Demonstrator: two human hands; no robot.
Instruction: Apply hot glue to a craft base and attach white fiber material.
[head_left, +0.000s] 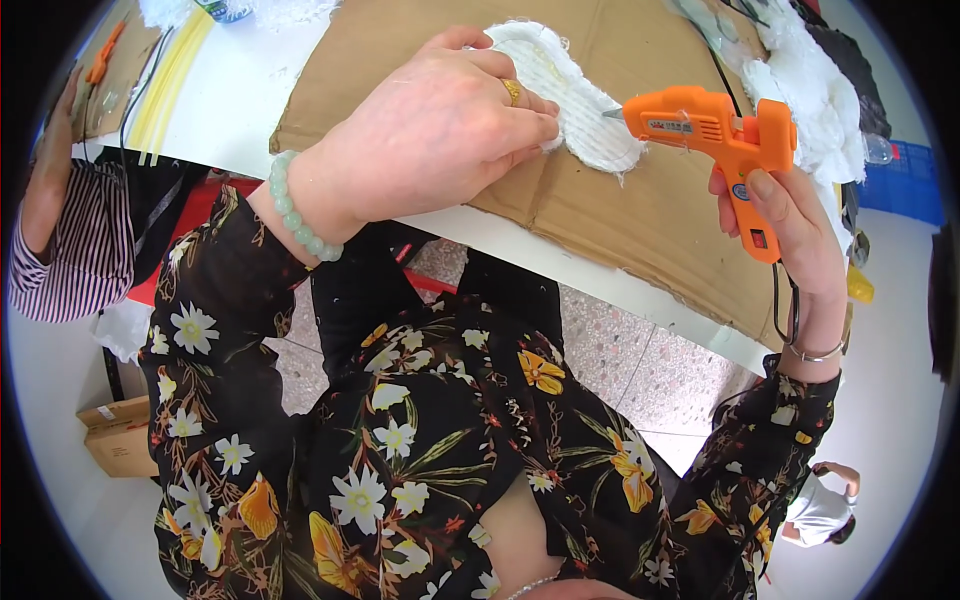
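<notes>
Cardboard (625,225) on table (235,95), under pad (575,95); speckled floor (610,335).

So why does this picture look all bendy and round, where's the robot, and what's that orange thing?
There's no robot, just a person using two bare hands. The picture comes from a wide camera worn on the person's head, looking down, so straight edges curve.

The right hand holds the orange glue gun, its metal tip by a white, curved pad. The left hand has its fingers at the pad's edge.

The pad lies on brown cardboard, on a white table. Fluffy white stuff is on the right.
</notes>
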